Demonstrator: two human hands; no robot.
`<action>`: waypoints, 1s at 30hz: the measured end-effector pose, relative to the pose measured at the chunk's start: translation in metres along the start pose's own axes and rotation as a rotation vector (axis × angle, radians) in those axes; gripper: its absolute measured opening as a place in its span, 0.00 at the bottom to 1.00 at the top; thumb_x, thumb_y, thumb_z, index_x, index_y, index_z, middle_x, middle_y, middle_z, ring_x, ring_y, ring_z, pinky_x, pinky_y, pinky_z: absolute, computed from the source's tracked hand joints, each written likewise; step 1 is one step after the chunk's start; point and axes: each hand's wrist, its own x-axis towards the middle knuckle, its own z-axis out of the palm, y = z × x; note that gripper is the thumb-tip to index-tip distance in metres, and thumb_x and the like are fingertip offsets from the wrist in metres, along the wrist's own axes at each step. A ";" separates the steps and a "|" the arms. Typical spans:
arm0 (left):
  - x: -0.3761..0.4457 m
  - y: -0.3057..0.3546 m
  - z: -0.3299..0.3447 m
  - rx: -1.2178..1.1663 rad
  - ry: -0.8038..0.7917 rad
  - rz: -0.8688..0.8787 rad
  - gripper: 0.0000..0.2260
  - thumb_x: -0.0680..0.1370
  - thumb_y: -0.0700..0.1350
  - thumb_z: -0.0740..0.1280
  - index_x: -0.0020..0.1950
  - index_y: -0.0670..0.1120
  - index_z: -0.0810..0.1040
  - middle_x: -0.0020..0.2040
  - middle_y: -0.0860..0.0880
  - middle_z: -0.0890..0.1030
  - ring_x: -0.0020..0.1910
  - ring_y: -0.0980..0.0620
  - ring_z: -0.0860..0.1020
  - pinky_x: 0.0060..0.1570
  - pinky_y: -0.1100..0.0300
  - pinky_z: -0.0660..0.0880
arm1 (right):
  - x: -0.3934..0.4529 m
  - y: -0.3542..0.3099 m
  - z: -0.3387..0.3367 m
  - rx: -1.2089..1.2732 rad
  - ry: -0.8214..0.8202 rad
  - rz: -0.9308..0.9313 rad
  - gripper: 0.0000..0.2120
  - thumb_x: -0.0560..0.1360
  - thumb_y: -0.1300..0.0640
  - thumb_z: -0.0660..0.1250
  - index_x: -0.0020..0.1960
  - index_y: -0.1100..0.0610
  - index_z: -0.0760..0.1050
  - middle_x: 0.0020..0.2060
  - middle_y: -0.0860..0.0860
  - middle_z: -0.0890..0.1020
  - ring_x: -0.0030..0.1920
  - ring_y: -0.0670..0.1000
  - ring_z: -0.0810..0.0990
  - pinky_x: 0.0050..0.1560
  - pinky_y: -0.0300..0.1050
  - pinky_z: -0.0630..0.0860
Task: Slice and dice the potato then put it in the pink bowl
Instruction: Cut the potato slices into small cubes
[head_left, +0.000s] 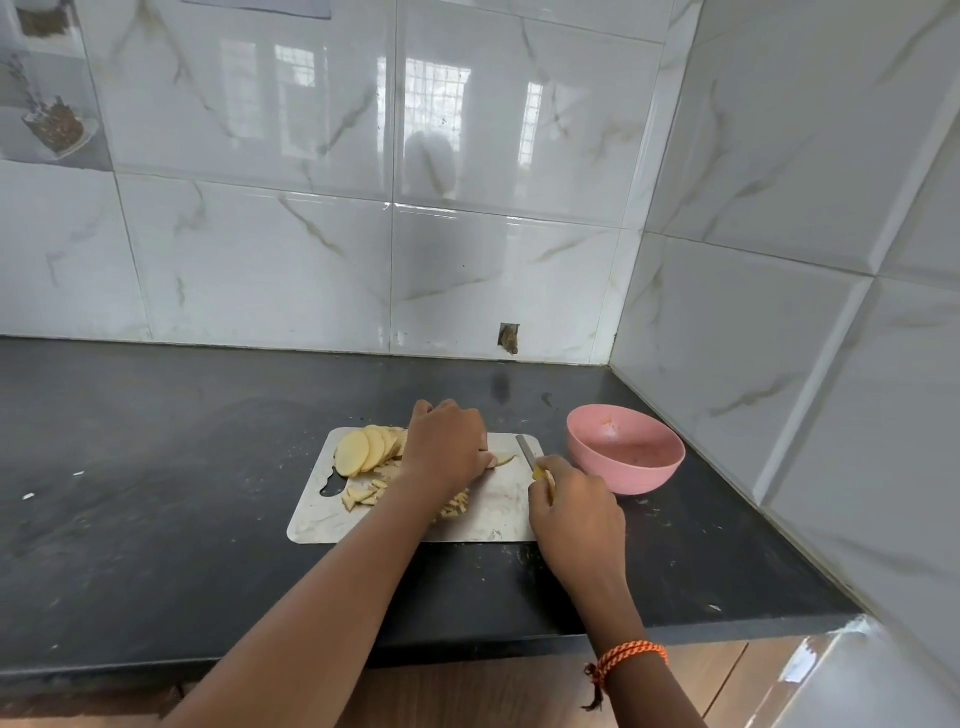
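Head-camera view: pale potato slices (370, 448) are pinned on a steel cutting board (498, 512) by the left hand (447, 447), a yellow-handled knife (530, 453) is gripped by the right hand (574, 512), the pink plastic bowl (626, 448) waits alongside, and fingertips could be nicked should a wet slice slip.

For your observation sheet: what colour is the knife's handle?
Yellow, glimpsed inside the right hand gripping the knife, head view.

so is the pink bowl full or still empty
Empty of potato: the round pink plastic bowl shows only bare inside with faint smears; the potato slices and diced bits lie on the steel cutting board.
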 end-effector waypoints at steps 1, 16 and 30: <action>-0.002 0.003 0.002 0.005 0.029 -0.013 0.11 0.76 0.63 0.74 0.46 0.56 0.86 0.46 0.56 0.84 0.55 0.53 0.77 0.61 0.50 0.66 | 0.000 0.000 -0.001 0.011 -0.007 -0.004 0.12 0.82 0.53 0.59 0.61 0.48 0.79 0.45 0.52 0.84 0.42 0.54 0.80 0.45 0.52 0.79; -0.011 0.007 0.001 -0.035 0.027 -0.117 0.12 0.76 0.62 0.75 0.48 0.54 0.86 0.46 0.56 0.85 0.55 0.53 0.77 0.59 0.50 0.67 | -0.003 -0.001 0.000 -0.038 -0.123 -0.097 0.12 0.82 0.51 0.60 0.63 0.45 0.77 0.44 0.51 0.82 0.44 0.53 0.78 0.41 0.50 0.73; -0.016 0.003 -0.002 -0.085 0.034 -0.116 0.11 0.77 0.61 0.73 0.43 0.55 0.86 0.44 0.59 0.84 0.54 0.55 0.77 0.62 0.50 0.64 | -0.029 0.009 -0.013 0.033 -0.059 -0.081 0.12 0.80 0.49 0.62 0.62 0.45 0.77 0.42 0.49 0.81 0.41 0.50 0.75 0.42 0.50 0.74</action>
